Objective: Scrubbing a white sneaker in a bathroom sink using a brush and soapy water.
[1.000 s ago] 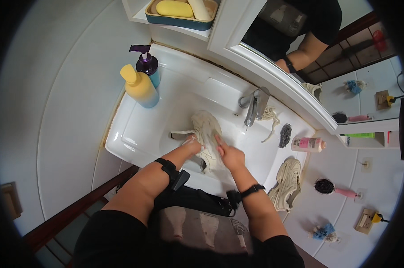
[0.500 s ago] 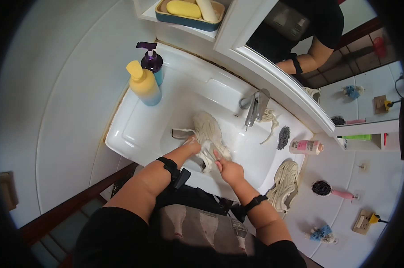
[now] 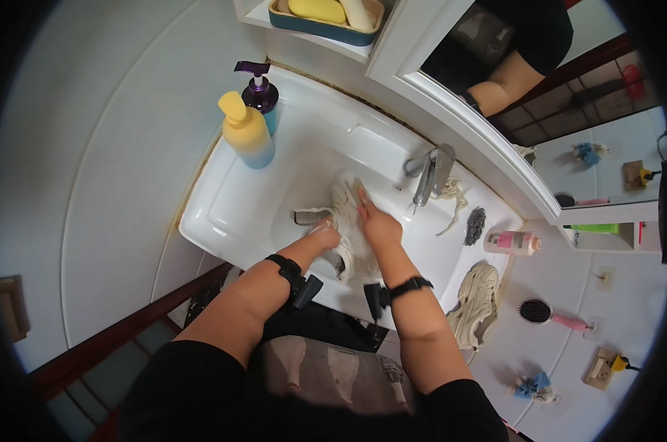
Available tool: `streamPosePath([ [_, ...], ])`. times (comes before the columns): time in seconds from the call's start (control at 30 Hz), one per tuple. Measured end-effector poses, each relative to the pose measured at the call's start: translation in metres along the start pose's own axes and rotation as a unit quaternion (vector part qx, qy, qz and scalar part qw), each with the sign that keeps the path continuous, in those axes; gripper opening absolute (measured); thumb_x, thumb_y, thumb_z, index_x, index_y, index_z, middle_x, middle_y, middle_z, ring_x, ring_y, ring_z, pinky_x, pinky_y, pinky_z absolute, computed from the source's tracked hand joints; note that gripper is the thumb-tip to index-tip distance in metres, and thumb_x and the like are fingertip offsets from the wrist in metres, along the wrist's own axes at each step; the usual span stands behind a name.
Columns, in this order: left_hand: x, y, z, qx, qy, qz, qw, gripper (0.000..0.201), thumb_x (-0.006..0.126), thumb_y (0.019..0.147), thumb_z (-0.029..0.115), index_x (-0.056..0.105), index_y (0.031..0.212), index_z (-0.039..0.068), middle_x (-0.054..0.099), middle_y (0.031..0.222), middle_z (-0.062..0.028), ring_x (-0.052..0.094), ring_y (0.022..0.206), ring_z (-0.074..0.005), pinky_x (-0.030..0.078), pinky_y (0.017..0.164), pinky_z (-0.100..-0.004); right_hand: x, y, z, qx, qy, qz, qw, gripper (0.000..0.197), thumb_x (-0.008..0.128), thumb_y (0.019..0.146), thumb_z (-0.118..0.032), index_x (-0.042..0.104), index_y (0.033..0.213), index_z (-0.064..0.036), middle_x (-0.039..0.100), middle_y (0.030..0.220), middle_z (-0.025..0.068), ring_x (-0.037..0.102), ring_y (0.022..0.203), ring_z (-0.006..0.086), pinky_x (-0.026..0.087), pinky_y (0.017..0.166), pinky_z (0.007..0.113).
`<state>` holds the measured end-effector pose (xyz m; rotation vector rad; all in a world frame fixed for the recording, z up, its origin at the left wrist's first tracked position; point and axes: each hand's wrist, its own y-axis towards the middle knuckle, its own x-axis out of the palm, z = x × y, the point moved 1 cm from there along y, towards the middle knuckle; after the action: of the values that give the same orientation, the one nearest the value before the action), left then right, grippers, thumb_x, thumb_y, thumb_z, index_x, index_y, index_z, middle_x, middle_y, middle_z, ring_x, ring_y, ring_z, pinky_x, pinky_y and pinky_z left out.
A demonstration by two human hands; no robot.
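A wet cream-coloured sneaker (image 3: 345, 197) lies in the white sink basin (image 3: 293, 166), its opening and a loose strap or tongue turned to the left. My left hand (image 3: 324, 234) is closed on the sneaker's side, fingertips partly hidden by it. Against the sneaker's right side, my right hand (image 3: 380, 227) reaches up toward the far end with thumb and forefinger showing. Its other fingers are curled under, and whatever they hold is hidden. A second cream sneaker (image 3: 475, 303) rests on the sink's right edge.
The faucet (image 3: 433, 174) stands at the back, with cream shoelaces (image 3: 453, 202), a grey scouring pad (image 3: 475, 226) and a pink-labelled bottle (image 3: 511, 242) to its right. A yellow-and-blue pump bottle (image 3: 246, 132) and purple-topped bottle (image 3: 262, 97) occupy the back left. A mirror cabinet (image 3: 451, 96) overhangs the back.
My right hand has slid away from me along the sneaker, from its near part toward its far end. My left hand keeps its grip. The whole view has shifted slightly.
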<state>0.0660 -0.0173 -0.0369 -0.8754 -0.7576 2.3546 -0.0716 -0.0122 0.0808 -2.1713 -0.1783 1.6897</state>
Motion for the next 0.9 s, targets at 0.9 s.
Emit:
streamPosePath([
  [0.9, -0.004, -0.002, 0.014, -0.001, 0.089, -0.058, 0.994, 0.049, 0.066, 0.065, 0.012, 0.054, 0.113, 0.005, 0.062, 0.099, -0.0187, 0.061, 0.097, -0.0297, 0.049, 0.079, -0.0379, 0.02, -0.096, 0.048, 0.1, 0.025, -0.089, 0.991, 0.046, 0.038, 0.092, -0.04, 0.029, 0.137, -0.0386, 0.065, 0.082, 0.0148, 0.062, 0.071, 0.034, 0.048, 0.062, 0.045],
])
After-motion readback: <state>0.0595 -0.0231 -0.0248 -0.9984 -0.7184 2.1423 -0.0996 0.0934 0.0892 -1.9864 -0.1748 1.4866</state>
